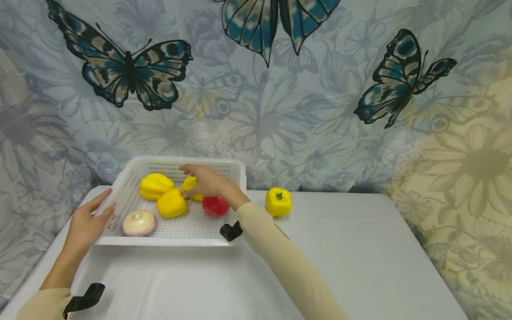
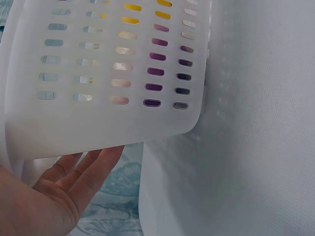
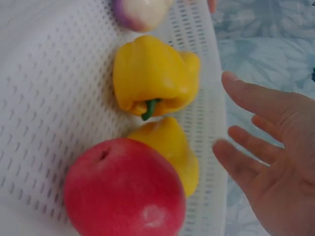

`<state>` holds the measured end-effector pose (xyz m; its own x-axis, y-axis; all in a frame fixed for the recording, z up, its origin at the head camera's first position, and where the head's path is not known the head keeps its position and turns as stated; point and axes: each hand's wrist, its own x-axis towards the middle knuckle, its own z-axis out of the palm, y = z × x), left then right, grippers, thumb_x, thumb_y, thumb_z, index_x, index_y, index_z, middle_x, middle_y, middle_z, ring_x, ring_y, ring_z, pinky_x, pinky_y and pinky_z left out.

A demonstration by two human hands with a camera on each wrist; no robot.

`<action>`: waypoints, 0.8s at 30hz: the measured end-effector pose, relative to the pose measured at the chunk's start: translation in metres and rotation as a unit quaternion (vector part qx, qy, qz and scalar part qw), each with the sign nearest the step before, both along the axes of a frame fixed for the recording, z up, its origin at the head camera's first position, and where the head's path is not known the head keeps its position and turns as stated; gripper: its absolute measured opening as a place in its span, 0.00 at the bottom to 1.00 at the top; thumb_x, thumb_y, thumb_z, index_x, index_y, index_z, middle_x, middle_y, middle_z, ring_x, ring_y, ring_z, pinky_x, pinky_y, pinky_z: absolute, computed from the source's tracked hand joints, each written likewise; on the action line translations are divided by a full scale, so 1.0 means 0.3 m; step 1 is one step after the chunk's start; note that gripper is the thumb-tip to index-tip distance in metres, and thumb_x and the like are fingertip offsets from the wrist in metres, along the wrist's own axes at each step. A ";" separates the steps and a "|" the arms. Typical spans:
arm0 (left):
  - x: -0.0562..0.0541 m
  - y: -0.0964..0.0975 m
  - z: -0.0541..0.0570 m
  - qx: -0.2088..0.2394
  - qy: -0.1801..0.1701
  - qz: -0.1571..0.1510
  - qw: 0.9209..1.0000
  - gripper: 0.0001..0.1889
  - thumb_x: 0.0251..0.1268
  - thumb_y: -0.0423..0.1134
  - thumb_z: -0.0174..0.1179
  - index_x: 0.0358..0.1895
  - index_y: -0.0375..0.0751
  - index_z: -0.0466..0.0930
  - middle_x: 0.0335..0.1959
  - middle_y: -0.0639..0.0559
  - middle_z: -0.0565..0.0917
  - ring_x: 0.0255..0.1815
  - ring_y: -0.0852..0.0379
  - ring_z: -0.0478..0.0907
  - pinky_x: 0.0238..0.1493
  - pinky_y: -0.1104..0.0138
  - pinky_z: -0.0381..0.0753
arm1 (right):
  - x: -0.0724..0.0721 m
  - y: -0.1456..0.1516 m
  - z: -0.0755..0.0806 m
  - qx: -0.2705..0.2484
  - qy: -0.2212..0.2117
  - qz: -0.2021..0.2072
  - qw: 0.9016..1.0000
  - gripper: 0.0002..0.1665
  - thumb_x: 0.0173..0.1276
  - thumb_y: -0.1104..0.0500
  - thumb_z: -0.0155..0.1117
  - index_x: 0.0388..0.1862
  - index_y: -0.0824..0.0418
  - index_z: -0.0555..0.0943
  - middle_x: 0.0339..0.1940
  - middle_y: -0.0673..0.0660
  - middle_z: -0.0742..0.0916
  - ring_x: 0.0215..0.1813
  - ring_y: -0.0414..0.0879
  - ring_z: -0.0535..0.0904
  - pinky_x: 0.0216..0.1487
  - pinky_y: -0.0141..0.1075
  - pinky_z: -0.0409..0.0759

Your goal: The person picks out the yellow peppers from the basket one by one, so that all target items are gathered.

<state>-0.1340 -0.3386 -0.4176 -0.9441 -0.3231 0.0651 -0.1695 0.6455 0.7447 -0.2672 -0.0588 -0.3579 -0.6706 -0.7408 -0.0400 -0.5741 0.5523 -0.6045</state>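
Observation:
My left hand (image 1: 85, 224) holds the left end of a white perforated basket (image 1: 160, 241); in the left wrist view its fingers (image 2: 96, 172) lie against the basket's outer side, thumb hidden. Above the basket's far part hovers my right hand (image 1: 206, 181), fingers spread and holding nothing. Beneath it, partly covered, is a yellow bell pepper (image 1: 189, 182). Two more yellow bell peppers, one farther back (image 1: 156, 186) and one nearer (image 1: 172, 203), lie to its left. A red round fruit (image 1: 215, 206) sits below the right wrist. Front left holds a white-and-purple bulb-shaped vegetable (image 1: 138, 223).
Another yellow bell pepper (image 1: 278, 202) stands on the white table (image 1: 360, 249), right of the basket and beyond the right forearm. A butterfly-and-flower patterned backdrop (image 1: 272, 124) rises directly behind the table. Black wrist mounts (image 1: 231, 231) stick out from both sleeves.

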 end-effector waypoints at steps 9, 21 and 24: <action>0.000 -0.001 0.000 -0.004 -0.002 0.002 1.000 0.28 0.76 0.38 0.48 0.76 0.43 0.56 0.69 0.24 0.63 0.57 0.24 0.72 0.37 0.55 0.78 | 0.004 -0.053 -0.030 0.037 -0.028 0.002 0.999 0.43 0.60 0.58 0.74 0.73 0.59 0.67 0.65 0.58 0.78 0.61 0.49 0.77 0.56 0.29 0.74; 0.001 -0.007 -0.005 -0.001 -0.006 0.002 1.000 0.28 0.76 0.39 0.48 0.76 0.44 0.56 0.69 0.24 0.63 0.57 0.25 0.72 0.34 0.61 0.77 | 0.008 -0.118 -0.047 0.098 -0.048 0.017 0.994 0.43 0.59 0.62 0.74 0.72 0.57 0.67 0.66 0.55 0.77 0.63 0.45 0.74 0.60 0.28 0.70; 0.001 -0.006 -0.004 0.000 -0.004 0.001 1.000 0.28 0.76 0.39 0.48 0.76 0.44 0.56 0.69 0.24 0.63 0.57 0.25 0.72 0.33 0.64 0.75 | 0.010 -0.127 -0.044 0.121 -0.049 -0.006 0.991 0.43 0.59 0.61 0.75 0.73 0.54 0.67 0.67 0.51 0.77 0.62 0.42 0.74 0.62 0.29 0.70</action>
